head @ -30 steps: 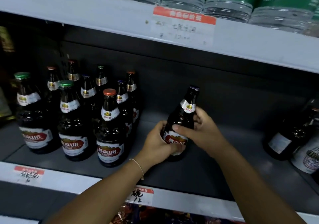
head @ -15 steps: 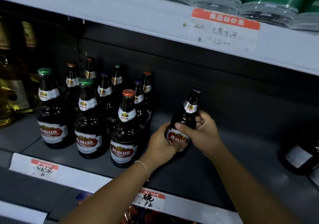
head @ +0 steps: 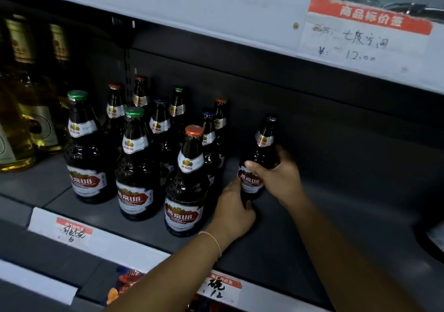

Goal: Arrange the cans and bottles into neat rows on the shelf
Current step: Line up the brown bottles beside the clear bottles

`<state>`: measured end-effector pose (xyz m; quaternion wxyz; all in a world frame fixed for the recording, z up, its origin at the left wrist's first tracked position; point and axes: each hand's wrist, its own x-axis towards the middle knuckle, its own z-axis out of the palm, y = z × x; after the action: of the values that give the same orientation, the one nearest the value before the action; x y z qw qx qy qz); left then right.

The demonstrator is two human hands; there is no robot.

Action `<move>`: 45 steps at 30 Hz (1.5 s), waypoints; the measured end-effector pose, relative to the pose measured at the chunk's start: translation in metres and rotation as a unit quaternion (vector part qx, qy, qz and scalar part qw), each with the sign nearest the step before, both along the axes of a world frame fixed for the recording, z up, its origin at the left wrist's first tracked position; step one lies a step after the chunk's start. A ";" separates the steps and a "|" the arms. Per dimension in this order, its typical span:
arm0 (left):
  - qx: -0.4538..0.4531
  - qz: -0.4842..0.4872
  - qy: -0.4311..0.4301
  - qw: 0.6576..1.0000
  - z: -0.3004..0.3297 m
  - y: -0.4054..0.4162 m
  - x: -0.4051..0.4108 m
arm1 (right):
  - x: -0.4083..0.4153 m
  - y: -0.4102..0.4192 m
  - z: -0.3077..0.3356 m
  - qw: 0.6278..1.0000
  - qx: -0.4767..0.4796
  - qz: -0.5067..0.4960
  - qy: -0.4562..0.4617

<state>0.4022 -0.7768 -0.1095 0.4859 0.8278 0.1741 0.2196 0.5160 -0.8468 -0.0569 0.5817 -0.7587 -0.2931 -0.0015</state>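
head view, close, facing shelf [head: 336,227]

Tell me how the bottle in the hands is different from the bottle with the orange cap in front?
The held bottle has a dark bluish cap; the orange-capped bottle has an orange one. The held bottle is gripped by the right hand around its body and by the left hand near its base; the orange-capped bottle stands untouched. The held bottle is apart from the group, farther back; the orange-capped bottle is at the front. Both are dark brown glass with matching red labels.

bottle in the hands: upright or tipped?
Upright, or very nearly. The held bottle has its cap straight above its label, neck parallel to the standing bottles. Right hand grips its body; left hand hides its base.
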 end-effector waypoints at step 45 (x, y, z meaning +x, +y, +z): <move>-0.161 -0.034 0.025 0.986 -0.011 0.012 0.011 | 0.008 0.004 -0.060 0.996 0.023 0.059 0.063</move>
<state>0.4136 -0.7651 -0.1207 0.6153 0.7496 0.1913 0.1511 0.5237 -0.8425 -0.1168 0.6156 -0.7249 -0.3003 0.0740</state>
